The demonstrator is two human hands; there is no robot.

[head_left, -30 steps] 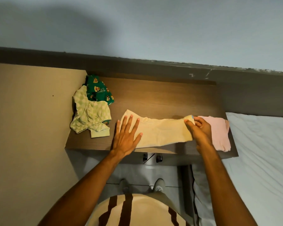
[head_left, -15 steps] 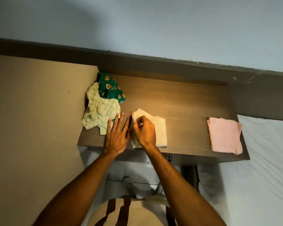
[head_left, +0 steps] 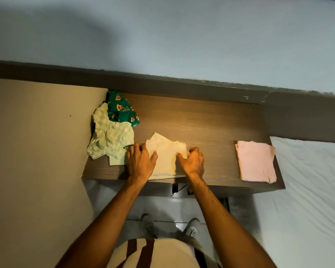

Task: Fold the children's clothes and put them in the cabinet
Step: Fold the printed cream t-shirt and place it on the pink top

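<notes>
Folded pale yellow garment [head_left: 165, 157] lying flat near the front edge of a dark wooden tabletop [head_left: 207, 122], its lower hem reaching that edge. Left hand [head_left: 140, 161] resting on the garment's left side, palm down, fingers spread and loosely extended, thumb lying across the cloth toward the middle; nothing gripped. Right hand [head_left: 192, 161] on the garment's right side, fingers curled inward, fingertips touching the right edge of the cloth; whether cloth is pinched between them cannot be told. Garment thus framed between both hands, its centre bare and visible in the gap, its upper corners pointing away from the body beyond the fingertips. Just beside the left hand, to its left, a crumpled light green checked garment [head_left: 108, 142], one lower flap touching or passing under the hand's outer edge. Behind that, against the beige panel [head_left: 37, 151], a bunched dark green garment [head_left: 123, 111] printed with small cartoon figures, partly overlapped by the light green one. Well apart to the right, near the table's right end, a folded pink garment [head_left: 256, 161] lying flat, untouched by either hand. White bedsheet [head_left: 307, 200] at the right of the table. Below, a striped shirt front [head_left: 153, 254] and two feet on a pale floor.
</notes>
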